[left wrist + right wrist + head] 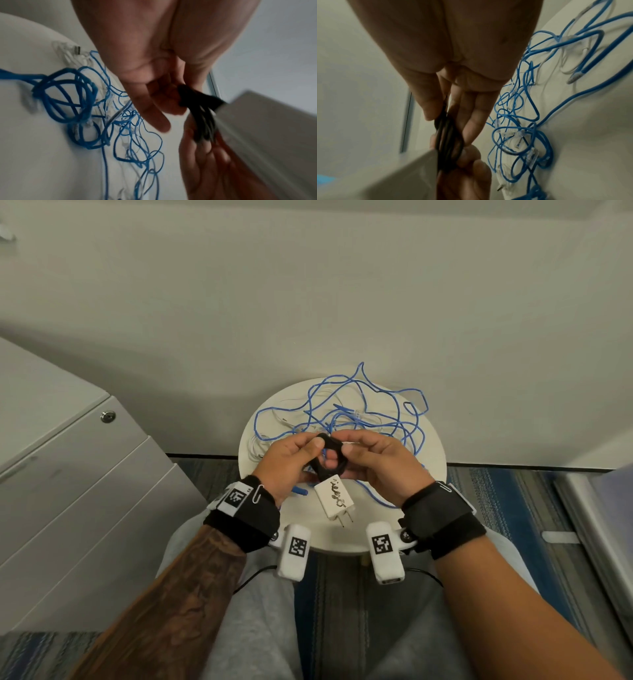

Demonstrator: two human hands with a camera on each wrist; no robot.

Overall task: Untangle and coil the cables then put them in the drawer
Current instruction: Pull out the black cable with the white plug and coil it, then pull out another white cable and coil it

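head view: both hands sit together over the near part of a round white surface [431, 501], sharing 1 small black cable coil [328, 457] with a white plug adapter [334, 498] hanging from it, prongs pointing down toward the person. the left hand [291, 462] pinches the coil's left side with thumb and curled fingers, and the right hand [371, 462] pinches its right side the same way – each grip is closed on the coil. behind them lies a blue cable tangle [359, 412], with at least 1 thin white cable [260, 441] threaded through it; how many blue cables there are cannot be told. 1 grey drawer cabinet [85, 474] stands to the left, its drawers closed. left wrist view, blurred: the thumb and fingers hold the black loops, and a partly wound blue bundle [65, 94] lies on the surface beside loose strands. right wrist view: the fingers [471, 121] clamp the black loops against the adapter – several clear connectors show among the blue loops. the black cable looks light and limp, likely to spring open if released, so it is best held across all the loops near the heavier adapter.
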